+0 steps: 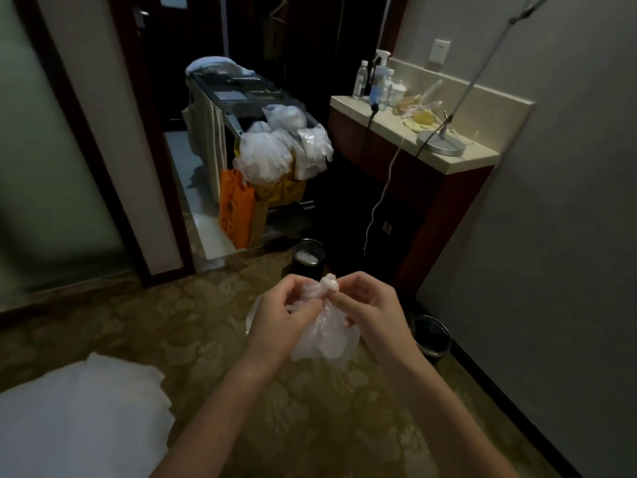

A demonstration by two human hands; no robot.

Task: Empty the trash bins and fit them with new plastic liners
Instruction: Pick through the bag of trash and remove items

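Note:
A clear plastic trash bag hangs in front of me with its neck twisted into a knot at the top. My left hand and my right hand both pinch that knotted neck from either side. Beyond my hands a dark round bin stands on the carpet with white plastic inside. A second dark bin stands by the right wall, below and right of my right hand; its inside looks dark.
A housekeeping cart fills the doorway, loaded with white plastic bags and an orange bag. A counter on the right carries bottles, a lamp base and cables. White bedding lies at the lower left.

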